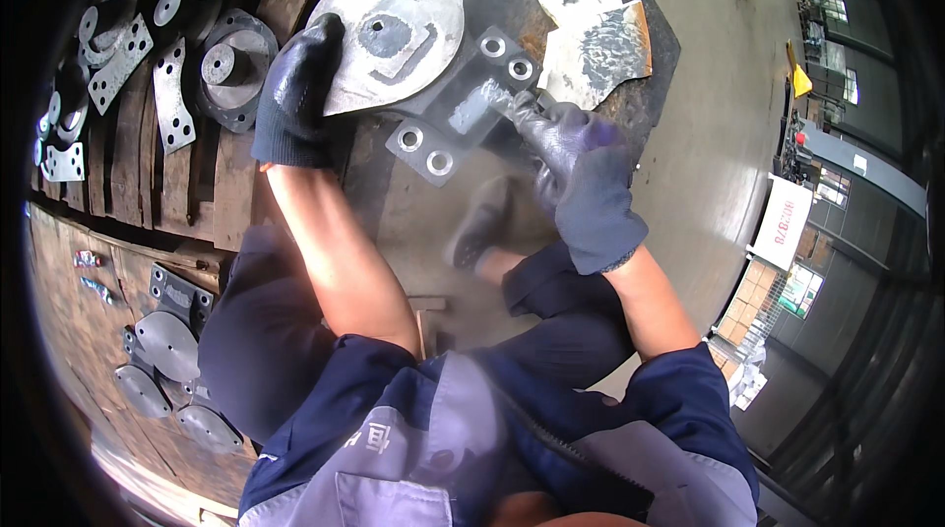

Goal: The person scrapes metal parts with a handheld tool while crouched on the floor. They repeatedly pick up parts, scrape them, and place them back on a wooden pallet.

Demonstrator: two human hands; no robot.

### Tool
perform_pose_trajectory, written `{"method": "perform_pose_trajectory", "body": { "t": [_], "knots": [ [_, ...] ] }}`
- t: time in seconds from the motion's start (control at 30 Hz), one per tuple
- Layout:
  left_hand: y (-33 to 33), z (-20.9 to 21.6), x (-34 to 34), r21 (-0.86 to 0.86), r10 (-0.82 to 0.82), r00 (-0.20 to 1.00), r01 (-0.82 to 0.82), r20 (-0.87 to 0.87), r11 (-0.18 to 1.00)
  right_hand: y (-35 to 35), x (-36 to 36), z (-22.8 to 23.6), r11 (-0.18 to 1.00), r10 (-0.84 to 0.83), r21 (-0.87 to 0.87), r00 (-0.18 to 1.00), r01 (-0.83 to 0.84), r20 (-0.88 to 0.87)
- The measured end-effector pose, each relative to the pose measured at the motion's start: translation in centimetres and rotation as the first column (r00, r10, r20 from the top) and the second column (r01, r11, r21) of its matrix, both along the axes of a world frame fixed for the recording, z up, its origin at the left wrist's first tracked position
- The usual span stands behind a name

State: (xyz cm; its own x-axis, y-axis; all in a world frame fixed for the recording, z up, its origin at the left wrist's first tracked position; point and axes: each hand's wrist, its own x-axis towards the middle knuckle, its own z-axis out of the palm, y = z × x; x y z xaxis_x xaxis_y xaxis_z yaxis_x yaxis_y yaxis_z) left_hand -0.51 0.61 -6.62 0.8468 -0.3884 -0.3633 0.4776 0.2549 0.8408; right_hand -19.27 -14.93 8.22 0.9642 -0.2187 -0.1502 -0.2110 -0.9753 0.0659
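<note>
I observe the dark-gloved left hand (303,84) pinching the left edge of a silver rounded metal plate (394,40). Between that hand and the dark-gloved right hand (581,148) sits a dark-grey metal bracket (463,112) with 4 ringed holes. The right fingers are curled at its pale-smeared middle; I cannot tell whether they pinch anything. Noted just beyond the right hand: a grey-streaked off-white sheet (596,55).
</note>
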Motion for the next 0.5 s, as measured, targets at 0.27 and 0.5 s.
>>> {"method": "perform_pose_trajectory", "body": {
  "t": [0.27,0.5],
  "knots": [
    [-0.3,1.0,-0.3,-0.105,-0.004,0.992,-0.010,-0.129,0.994,-0.8,-1.8,-0.8,0.754,-0.339,0.628,0.933,0.191,0.123],
    [0.0,-0.1,-0.2,-0.070,0.020,0.999,-0.022,-0.029,0.997,-0.3,-1.3,-3.3,0.699,-0.333,0.715,0.893,0.018,0.304]
  ]
}}
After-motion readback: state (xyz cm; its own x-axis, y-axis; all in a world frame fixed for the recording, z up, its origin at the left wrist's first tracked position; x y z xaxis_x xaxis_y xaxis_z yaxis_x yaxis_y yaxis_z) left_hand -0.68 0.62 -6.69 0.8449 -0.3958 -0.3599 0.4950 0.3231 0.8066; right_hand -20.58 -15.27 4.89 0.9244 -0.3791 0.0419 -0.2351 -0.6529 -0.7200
